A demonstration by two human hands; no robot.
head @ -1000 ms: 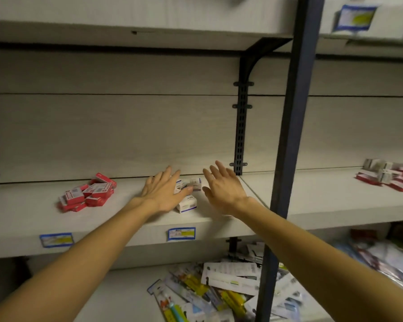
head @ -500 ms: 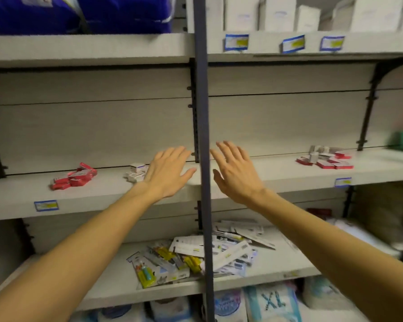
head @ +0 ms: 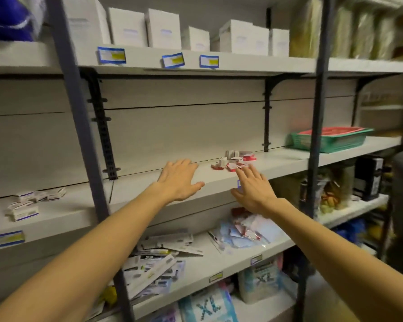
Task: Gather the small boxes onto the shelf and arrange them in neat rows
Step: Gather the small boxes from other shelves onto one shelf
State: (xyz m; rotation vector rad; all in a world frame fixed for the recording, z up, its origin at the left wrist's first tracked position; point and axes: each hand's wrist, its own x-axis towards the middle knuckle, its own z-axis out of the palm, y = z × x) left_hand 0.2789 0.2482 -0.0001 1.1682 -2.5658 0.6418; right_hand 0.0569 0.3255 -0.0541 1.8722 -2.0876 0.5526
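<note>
Small red-and-white boxes point(head: 236, 161) lay scattered on the pale middle shelf point(head: 277, 162), just past the right hand point(head: 254, 190). Both grips wide, fingers straight, holding nothing; left hand point(head: 179, 180) flat above the shelf, apart from the boxes. White boxes with blue stripes point(head: 30, 203) sat further left on the same shelf. Green basket point(head: 328, 140) to the right. Tall white cartons point(head: 163, 29) stood on the shelf above, loose packets point(head: 161, 259) below. Dark metal uprights point(head: 79, 126) framed the bays.

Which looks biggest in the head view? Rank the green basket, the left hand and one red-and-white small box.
1. green basket, though it stands farther off
2. left hand, nearer the camera, so unsure
3. red-and-white small box, plainly smallest
</note>
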